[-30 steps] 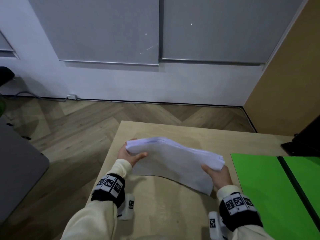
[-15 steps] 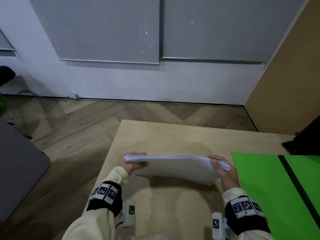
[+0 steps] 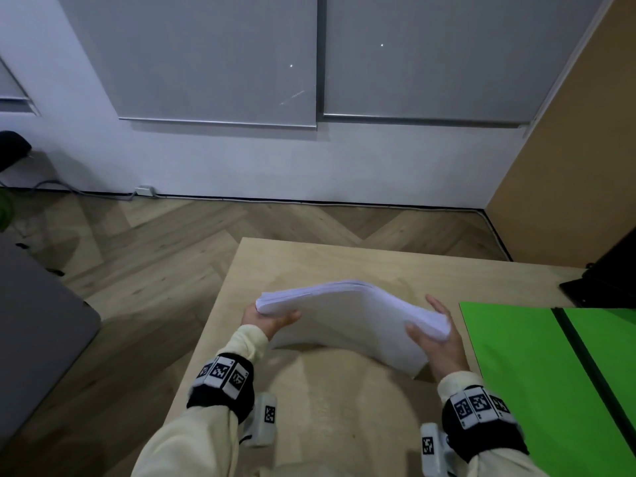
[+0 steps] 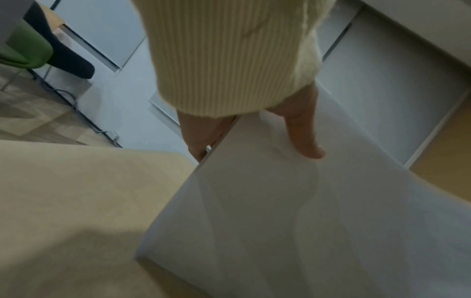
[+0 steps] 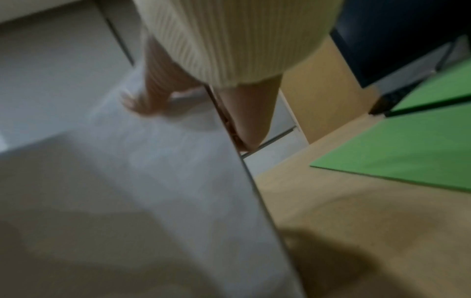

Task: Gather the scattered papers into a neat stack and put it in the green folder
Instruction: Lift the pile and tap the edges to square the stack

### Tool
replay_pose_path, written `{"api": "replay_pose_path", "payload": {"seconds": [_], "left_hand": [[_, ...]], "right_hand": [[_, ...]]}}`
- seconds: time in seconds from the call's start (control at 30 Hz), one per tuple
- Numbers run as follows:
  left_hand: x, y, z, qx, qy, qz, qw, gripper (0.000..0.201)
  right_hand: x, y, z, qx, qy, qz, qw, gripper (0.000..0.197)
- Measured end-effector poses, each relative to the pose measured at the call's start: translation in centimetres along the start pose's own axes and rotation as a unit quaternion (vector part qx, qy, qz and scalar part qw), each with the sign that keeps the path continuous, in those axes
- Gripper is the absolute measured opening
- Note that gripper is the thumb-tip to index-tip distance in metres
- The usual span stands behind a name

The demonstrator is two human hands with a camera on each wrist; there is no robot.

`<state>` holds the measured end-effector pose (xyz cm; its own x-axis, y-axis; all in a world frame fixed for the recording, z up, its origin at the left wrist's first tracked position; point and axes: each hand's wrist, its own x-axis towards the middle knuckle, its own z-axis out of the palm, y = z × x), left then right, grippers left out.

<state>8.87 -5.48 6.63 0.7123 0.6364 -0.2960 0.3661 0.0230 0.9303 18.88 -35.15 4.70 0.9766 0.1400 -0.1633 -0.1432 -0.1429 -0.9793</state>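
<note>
A thick stack of white papers (image 3: 347, 318) hangs bowed above the light wooden table (image 3: 344, 425), its right end lower than its left. My left hand (image 3: 272, 318) grips the stack's left edge, thumb on the near face and fingers behind. My right hand (image 3: 432, 325) grips the right edge the same way. The left wrist view shows the left hand (image 4: 257, 153) with its thumb pressed on the paper stack (image 4: 293, 211). In the blurred right wrist view, my right hand (image 5: 192, 126) pinches the paper stack (image 5: 127, 181). The green folder (image 3: 523, 373) lies open on the table just right of my right hand; it is also in the right wrist view (image 5: 407, 151).
A black object (image 3: 605, 280) sits at the table's far right corner behind the folder. The table's left edge drops to wood flooring, where a grey piece of furniture (image 3: 34, 321) stands. A green chair (image 4: 25, 50) is at the far left.
Half a second ago the stack was held level between both hands. Its right end has since dipped and the sheets have bowed; both hands keep their grip.
</note>
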Motion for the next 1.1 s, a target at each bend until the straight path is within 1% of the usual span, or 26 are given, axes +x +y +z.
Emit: {"api": "replay_pose_path", "payload": {"seconds": [0.03, 0.07, 0.1, 0.17, 0.2, 0.23, 0.3, 0.33, 0.4, 0.47, 0.5, 0.53, 0.57, 0.6, 0.63, 0.7, 0.73, 0.8, 0.83, 0.9, 0.93, 0.97, 1.0, 1.03, 1.07, 1.1], "left_hand": [[0.1, -0.1, 0.2, 0.019, -0.006, -0.003, 1.0, 0.034], [0.1, 0.0, 0.3, 0.029, -0.021, 0.002, 0.999, 0.032], [0.0, 0.2, 0.3, 0.027, -0.038, 0.011, 0.999, 0.03], [-0.2, 0.8, -0.1, 0.012, -0.07, 0.041, 0.997, 0.026], [-0.4, 1.3, -0.5, 0.014, -0.083, 0.056, 0.995, 0.025], [-0.7, 1.7, -0.8, 0.022, -0.089, 0.068, 0.993, 0.025], [-1.1, 2.3, -1.5, 0.037, -0.072, 0.08, 0.994, 0.026], [-1.2, 2.4, -1.7, 0.036, -0.056, 0.08, 0.995, 0.026], [-1.3, 3.1, -2.0, 0.047, -0.023, 0.091, 0.995, 0.024], [-1.1, 4.2, -1.7, 0.127, -0.004, 0.128, 0.984, 0.022], [-1.1, 4.9, -1.4, 0.213, -0.004, 0.144, 0.966, 0.019], [-1.5, 6.0, -1.0, 0.319, -0.009, 0.164, 0.933, 0.013], [-2.2, 7.1, -0.3, 0.42, -0.014, 0.197, 0.886, 0.019], [-2.8, 7.9, 0.6, 0.494, -0.03, 0.238, 0.836, 0.032], [-3.4, 8.6, 1.7, 0.522, -0.056, 0.272, 0.806, 0.04], [-4.5, 9.9, 3.8, 0.512, -0.108, 0.3, 0.798, 0.04], [-4.7, 10.1, 4.5, 0.503, -0.12, 0.304, 0.801, 0.035], [-5.0, 10.6, 5.1, 0.47, -0.121, 0.296, 0.823, 0.028], [-4.8, 10.7, 5.0, 0.44, -0.11, 0.292, 0.842, 0.026], [-4.2, 10.5, 4.1, 0.323, -0.088, 0.273, 0.902, 0.025], [-3.8, 10.2, 3.5, 0.243, -0.083, 0.251, 0.933, 0.028], [-3.5, 10.0, 2.9, 0.17, -0.078, 0.228, 0.956, 0.029], [-3.3, 9.7, 2.4, 0.111, -0.08, 0.208, 0.968, 0.025], [-3.2, 9.6, 2.0, 0.064, -0.088, 0.193, 0.975, 0.019], [-3.1, 9.4, 1.7, 0.032, -0.097, 0.181, 0.978, 0.016], [-3.1, 9.2, 1.6, 0.012, -0.1, 0.176, 0.979, 0.016]], "right_hand": [[0.2, 0.1, -0.1, -0.011, -0.007, 0.016, 1.0, 0.088], [0.3, -0.1, -0.1, -0.02, 0.007, 0.028, 0.999, 0.086], [0.6, -0.3, -0.2, -0.024, 0.031, 0.03, 0.999, 0.074], [0.6, -1.9, -0.5, -0.01, 0.051, 0.007, 0.999, 0.035], [0.5, -2.6, -1.0, -0.002, 0.037, -0.013, 0.999, 0.023], [0.4, -2.9, -1.5, -0.004, 0.015, -0.032, 0.999, 0.018], [0.2, -3.0, -1.9, -0.02, -0.035, -0.053, 0.998, 0.015], [0.2, -2.7, -1.7, -0.032, -0.042, -0.052, 0.997, 0.016], [0.3, -2.2, -1.2, -0.043, -0.016, -0.04, 0.998, 0.014], [0.3, -2.9, -0.4, -0.044, 0.007, -0.035, 0.998, 0.018], [0.4, -3.2, -0.1, -0.047, 0.005, -0.04, 0.998, 0.019], [0.3, -3.8, 0.2, -0.055, -0.006, -0.047, 0.997, 0.017], [0.3, -4.5, 0.6, -0.066, -0.023, -0.059, 0.996, 0.012], [0.1, -5.7, 1.2, -0.075, -0.044, -0.073, 0.994, 0.008], [0.0, -6.6, 1.7, -0.083, -0.062, -0.088, 0.991, 0.012], [-0.3, -8.6, 2.6, -0.097, -0.091, -0.125, 0.983, 0.014], [-0.7, -9.6, 2.9, -0.093, -0.101, -0.142, 0.98, 0.011], [-1.1, -11.0, 2.6, -0.088, -0.104, -0.181, 0.974, 0.004], [-1.1, -11.3, 2.0, -0.1, -0.095, -0.197, 0.971, 0.004], [-0.8, -11.2, 0.2, -0.132, -0.085, -0.197, 0.968, 0.004], [-0.6, -10.8, -0.9, -0.142, -0.083, -0.192, 0.967, 0.016], [-0.4, -10.3, -2.0, -0.152, -0.085, -0.184, 0.967, 0.033], [-0.2, -9.8, -2.9, -0.147, -0.086, -0.176, 0.97, 0.045], [-0.2, -9.6, -3.3, -0.113, -0.085, -0.16, 0.977, 0.043], [-0.1, -9.4, -3.5, -0.087, -0.085, -0.15, 0.981, 0.027], [-0.4, -9.6, -3.3, -0.052, -0.081, -0.149, 0.984, 0.017]]}}
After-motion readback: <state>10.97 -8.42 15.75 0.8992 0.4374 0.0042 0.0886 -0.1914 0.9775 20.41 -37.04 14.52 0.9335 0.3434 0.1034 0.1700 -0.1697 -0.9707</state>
